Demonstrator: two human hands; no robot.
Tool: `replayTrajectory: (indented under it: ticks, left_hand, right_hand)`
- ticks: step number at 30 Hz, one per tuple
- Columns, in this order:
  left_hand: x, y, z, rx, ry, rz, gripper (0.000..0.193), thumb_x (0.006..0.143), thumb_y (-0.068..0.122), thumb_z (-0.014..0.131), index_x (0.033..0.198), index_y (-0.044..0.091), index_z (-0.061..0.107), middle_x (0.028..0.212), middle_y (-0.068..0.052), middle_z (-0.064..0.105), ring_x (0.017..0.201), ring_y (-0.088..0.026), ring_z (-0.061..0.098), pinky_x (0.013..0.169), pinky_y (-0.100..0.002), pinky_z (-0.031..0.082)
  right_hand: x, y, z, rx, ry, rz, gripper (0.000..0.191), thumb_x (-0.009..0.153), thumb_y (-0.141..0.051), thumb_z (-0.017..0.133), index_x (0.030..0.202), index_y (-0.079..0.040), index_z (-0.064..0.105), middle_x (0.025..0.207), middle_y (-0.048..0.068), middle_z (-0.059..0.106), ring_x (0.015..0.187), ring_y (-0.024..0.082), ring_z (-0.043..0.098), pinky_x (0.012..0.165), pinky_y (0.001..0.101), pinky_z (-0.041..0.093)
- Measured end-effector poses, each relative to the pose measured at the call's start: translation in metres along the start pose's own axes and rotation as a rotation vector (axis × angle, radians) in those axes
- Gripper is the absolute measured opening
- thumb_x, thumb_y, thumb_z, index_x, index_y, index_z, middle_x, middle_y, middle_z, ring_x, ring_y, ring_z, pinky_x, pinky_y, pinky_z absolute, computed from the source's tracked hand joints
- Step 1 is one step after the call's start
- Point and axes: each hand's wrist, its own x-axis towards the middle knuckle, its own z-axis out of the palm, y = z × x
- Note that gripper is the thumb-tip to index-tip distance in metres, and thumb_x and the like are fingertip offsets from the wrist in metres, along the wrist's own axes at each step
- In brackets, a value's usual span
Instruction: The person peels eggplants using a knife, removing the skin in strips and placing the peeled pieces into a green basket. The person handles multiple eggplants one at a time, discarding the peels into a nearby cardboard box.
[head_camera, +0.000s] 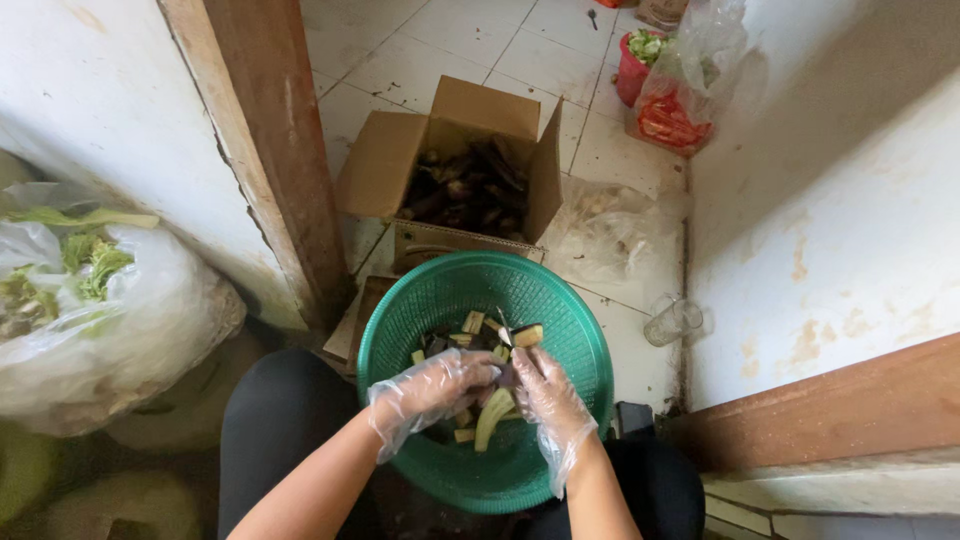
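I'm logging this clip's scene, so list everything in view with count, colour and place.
basket: one, green, on the lap, centre
eggplant pieces: several, dark skin and pale flesh, in the basket
box: one, brown cardboard, open, beyond the basket, dark eggplants inside
greens bag: one, clear, leafy greens inside, left
flat bag: one, clear, on the floor right of the box
red bag: one, top right
glass: one, clear, on its side by the right wall
left hand: clear glove, on a piece
right hand: clear glove, on the pieces

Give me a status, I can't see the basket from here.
Left hand and right hand, both gloved, gripping an eggplant piece. Cut pieces in green basket. Nothing in the way.
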Motion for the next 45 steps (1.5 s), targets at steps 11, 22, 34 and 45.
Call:
replayTrajectory:
  ticks: [11,22,34,45]
  left_hand:
    - [-0.004,0.005,-0.006,-0.165,0.046,0.056,0.069,0.093,0.024,0.062,0.153,0.007,0.032,0.096,-0.009,0.072,0.072,-0.013,0.063,0.067,-0.024,0.054]
    - [0.008,-0.014,-0.006,-0.242,0.143,-0.028,0.042,0.097,0.028,0.062,0.130,0.003,0.059,0.110,-0.004,0.069,0.102,-0.013,0.066,0.092,-0.031,0.055]
    - [0.000,0.019,0.013,0.165,0.022,0.042,0.044,0.101,0.031,0.057,0.131,-0.001,0.063,0.122,-0.013,0.072,0.115,-0.018,0.065,0.104,-0.033,0.049]
    - [0.007,0.022,0.002,0.037,-0.056,0.046,0.041,0.102,0.027,0.060,0.130,-0.002,0.064,0.114,-0.010,0.071,0.102,-0.016,0.064,0.093,-0.034,0.052]
  right_hand:
    - [-0.010,-0.009,0.009,0.071,-0.099,-0.070,0.046,0.100,-0.023,0.057,0.144,-0.009,0.053,0.065,-0.006,0.044,0.050,0.005,0.038,0.042,0.0208,0.029]
    - [-0.012,-0.007,0.008,0.011,-0.101,-0.070,0.055,0.097,-0.023,0.063,0.149,-0.014,0.049,0.067,-0.006,0.045,0.053,0.005,0.038,0.046,0.0217,0.028]
    - [-0.014,-0.015,0.022,-0.036,-0.033,-0.162,0.047,0.098,-0.022,0.062,0.143,-0.012,0.056,0.067,-0.006,0.049,0.052,0.005,0.038,0.045,0.0225,0.028]
    - [-0.019,-0.025,0.014,-0.017,-0.075,-0.127,0.044,0.096,-0.025,0.061,0.140,-0.024,0.057,0.064,-0.006,0.047,0.051,0.005,0.040,0.045,0.0224,0.031]
